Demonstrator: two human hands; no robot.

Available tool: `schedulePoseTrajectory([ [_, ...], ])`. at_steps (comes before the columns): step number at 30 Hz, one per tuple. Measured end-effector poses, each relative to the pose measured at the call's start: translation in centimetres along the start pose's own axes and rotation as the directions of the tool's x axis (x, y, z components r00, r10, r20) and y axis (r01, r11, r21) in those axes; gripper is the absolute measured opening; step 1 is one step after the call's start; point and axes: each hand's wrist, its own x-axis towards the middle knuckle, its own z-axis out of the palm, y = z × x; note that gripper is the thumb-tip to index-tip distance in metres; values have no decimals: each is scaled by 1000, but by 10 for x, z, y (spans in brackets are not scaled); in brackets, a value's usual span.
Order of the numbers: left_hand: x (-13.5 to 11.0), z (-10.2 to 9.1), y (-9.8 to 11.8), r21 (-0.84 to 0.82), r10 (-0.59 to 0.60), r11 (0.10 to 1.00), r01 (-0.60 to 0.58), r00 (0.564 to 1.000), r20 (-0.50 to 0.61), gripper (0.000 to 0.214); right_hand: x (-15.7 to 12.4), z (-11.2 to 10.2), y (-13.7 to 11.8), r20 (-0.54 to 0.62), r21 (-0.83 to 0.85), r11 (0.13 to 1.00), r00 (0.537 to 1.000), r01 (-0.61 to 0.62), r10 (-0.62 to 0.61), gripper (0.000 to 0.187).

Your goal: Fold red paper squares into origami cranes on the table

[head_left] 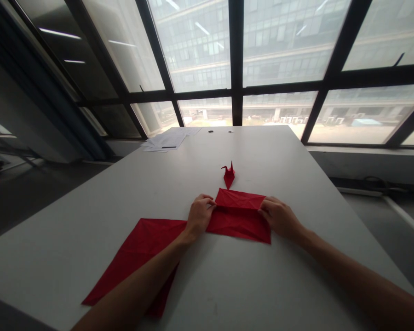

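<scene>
A creased sheet of red origami paper point(241, 224) lies in front of me with a raised fold running across its middle. My left hand point(200, 212) pinches the left end of that fold between thumb and fingers. At the opposite end, my right hand point(278, 215) grips the same fold, its fingers closed. Just beyond the sheet stands a folded red paper crane point(229, 176). Under my left forearm lies a second creased red sheet point(134, 250), partly hidden by the arm.
The white table point(262, 285) stretches away toward large dark-framed windows point(237, 55). White papers point(167, 139) with a dark pen-like object point(169, 147) lie at its far left. Two small round holes sit near the far edge. A dark curtain point(44, 82) hangs at left.
</scene>
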Motion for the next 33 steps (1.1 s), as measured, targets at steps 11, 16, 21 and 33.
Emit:
schedulePoseTrajectory([
  [11,0,1,-2,-24,35,999,-35,999,10,21,-2,-11,-12,147,38,983,972,177,-181,17],
  [16,-2,2,5,68,64,996,-61,997,-51,23,-4,-14,-18,224,38,964,937,265,-266,19],
  [21,-18,2,35,194,175,964,-183,983,59,15,-6,-12,-26,221,-22,955,933,296,-284,27],
  [33,-30,3,46,33,304,934,-356,839,452,63,-4,8,-10,153,-40,976,967,213,-205,41],
])
